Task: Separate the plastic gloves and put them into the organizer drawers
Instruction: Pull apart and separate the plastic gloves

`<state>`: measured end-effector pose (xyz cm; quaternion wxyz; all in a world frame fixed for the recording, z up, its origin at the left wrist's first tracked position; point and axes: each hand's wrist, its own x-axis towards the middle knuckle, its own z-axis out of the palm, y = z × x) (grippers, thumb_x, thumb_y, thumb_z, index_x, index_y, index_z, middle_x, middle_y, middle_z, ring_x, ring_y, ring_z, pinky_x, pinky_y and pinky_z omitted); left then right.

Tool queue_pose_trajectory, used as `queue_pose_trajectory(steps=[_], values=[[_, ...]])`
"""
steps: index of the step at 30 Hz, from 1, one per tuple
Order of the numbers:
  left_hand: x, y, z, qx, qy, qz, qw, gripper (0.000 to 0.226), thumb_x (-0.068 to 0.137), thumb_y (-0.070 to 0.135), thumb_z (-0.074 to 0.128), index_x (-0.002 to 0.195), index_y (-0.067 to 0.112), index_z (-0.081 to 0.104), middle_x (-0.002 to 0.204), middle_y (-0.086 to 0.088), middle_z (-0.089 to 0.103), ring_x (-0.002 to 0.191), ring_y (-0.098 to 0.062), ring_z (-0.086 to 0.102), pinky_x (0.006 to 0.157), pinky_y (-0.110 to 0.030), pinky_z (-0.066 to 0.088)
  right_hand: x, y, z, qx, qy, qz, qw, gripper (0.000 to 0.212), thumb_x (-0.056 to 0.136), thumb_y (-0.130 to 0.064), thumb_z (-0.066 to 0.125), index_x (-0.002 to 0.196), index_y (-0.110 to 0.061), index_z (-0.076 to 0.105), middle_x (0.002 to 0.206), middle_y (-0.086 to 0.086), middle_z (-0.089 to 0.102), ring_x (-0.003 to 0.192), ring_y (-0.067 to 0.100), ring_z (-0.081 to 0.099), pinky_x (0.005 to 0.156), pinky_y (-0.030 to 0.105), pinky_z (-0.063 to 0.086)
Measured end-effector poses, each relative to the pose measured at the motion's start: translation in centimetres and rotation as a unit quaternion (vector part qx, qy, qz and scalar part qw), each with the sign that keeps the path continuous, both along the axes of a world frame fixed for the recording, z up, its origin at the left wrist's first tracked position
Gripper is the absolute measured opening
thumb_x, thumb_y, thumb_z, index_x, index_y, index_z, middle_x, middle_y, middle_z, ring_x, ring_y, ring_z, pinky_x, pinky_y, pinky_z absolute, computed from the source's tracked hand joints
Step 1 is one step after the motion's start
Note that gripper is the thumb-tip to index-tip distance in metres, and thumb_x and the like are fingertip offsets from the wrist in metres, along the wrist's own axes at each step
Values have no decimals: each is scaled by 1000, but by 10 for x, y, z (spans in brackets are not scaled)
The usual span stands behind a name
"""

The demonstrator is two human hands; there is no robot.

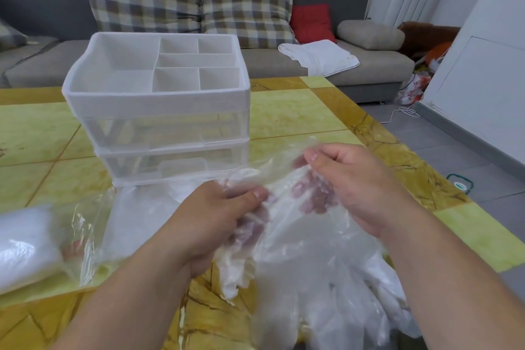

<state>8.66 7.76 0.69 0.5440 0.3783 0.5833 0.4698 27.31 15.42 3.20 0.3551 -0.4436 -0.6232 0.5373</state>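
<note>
A bunch of clear plastic gloves (321, 270) hangs between my hands over the near part of the table. My left hand (216, 219) pinches the gloves' upper edge between thumb and fingers. My right hand (349, 179) grips the same bunch from the right, its fingers curled into the film. The white organizer (159, 99) stands just behind, with a divided open top tray and two clear drawers below. The lower drawer (176, 166) sticks out a little toward me. At the left edge lies a clear packet of more gloves (31, 244).
The table (298, 113) has a yellow and brown marble-pattern top; its right edge runs diagonally beside a grey tiled floor. Behind it stands a grey sofa (369, 65) with checked cushions, a red cushion and a white cloth (318, 57).
</note>
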Motion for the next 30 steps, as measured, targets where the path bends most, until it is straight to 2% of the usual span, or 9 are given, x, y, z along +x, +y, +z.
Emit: queue_pose_trajectory(steps=[2, 5, 7, 9, 12, 18, 21, 25, 30], values=[[-7, -3, -2, 30, 25, -32, 999, 20, 91, 26, 67, 83, 14, 80, 80, -3, 73, 64, -13, 60, 54, -19, 44, 5, 8, -2, -40, 6, -69, 997, 34, 103, -33, 53, 87, -10, 73, 76, 14, 74, 59, 26, 67, 53, 29, 51], [-18, -12, -1, 79, 66, -128, 986, 19, 88, 32, 74, 79, 17, 79, 84, 4, 75, 82, -9, 68, 74, -23, 48, 18, 19, -11, -77, -43, -120, 989, 22, 99, -21, 59, 90, -5, 71, 66, 5, 69, 50, 16, 63, 52, 30, 53], [-18, -18, 0, 99, 79, -182, 975, 18, 91, 29, 71, 78, 21, 81, 83, 6, 76, 84, -6, 70, 77, -18, 47, 26, 20, -21, -84, -140, -66, 984, 12, 93, -13, 64, 91, -5, 72, 71, 5, 70, 50, 12, 63, 50, 26, 52], [-15, -22, -2, 111, 90, -218, 966, 17, 93, 23, 67, 94, 15, 82, 96, 0, 78, 96, -12, 73, 82, -16, 49, 28, 18, -32, -94, -225, -2, 970, 9, 90, -11, 67, 90, -5, 74, 71, 4, 69, 52, 10, 61, 49, 23, 49], [-11, -25, -10, 133, 157, -262, 943, 21, 96, 30, 66, 103, 15, 80, 103, 0, 76, 102, -14, 71, 86, -19, 51, 29, 18, -44, -74, -294, 23, 952, 7, 86, -8, 67, 85, -6, 74, 76, 14, 73, 62, 17, 62, 57, 28, 49], [1, -28, -22, 119, 230, -308, 915, 18, 93, 38, 68, 96, 23, 78, 105, 6, 71, 97, -10, 69, 87, -34, 52, 32, 35, -50, -32, -262, -127, 956, 13, 81, -5, 67, 72, -14, 70, 68, 9, 70, 63, 22, 66, 64, 40, 59], [4, -27, -24, 116, 240, -314, 911, 19, 93, 37, 67, 95, 22, 78, 105, 5, 70, 98, -10, 67, 88, -33, 51, 32, 40, -51, -1, -258, -152, 954, 11, 80, -9, 74, 87, -17, 70, 81, 2, 68, 69, 19, 64, 67, 40, 56], [4, -26, -25, 107, 231, -308, 917, 20, 92, 39, 67, 96, 24, 79, 101, 6, 71, 95, -10, 67, 85, -30, 51, 26, 38, -55, -7, -272, -41, 961, 47, 79, -17, 78, 124, -24, 64, 109, -9, 62, 90, 4, 62, 71, 22, 48], [4, -25, -25, 103, 227, -302, 920, 13, 94, 34, 67, 99, 37, 79, 101, 9, 71, 97, -11, 68, 87, -33, 52, 20, 37, -58, 25, -324, 1, 946, 52, 76, -27, 83, 123, -29, 63, 100, -11, 60, 79, 7, 62, 58, 20, 43]])
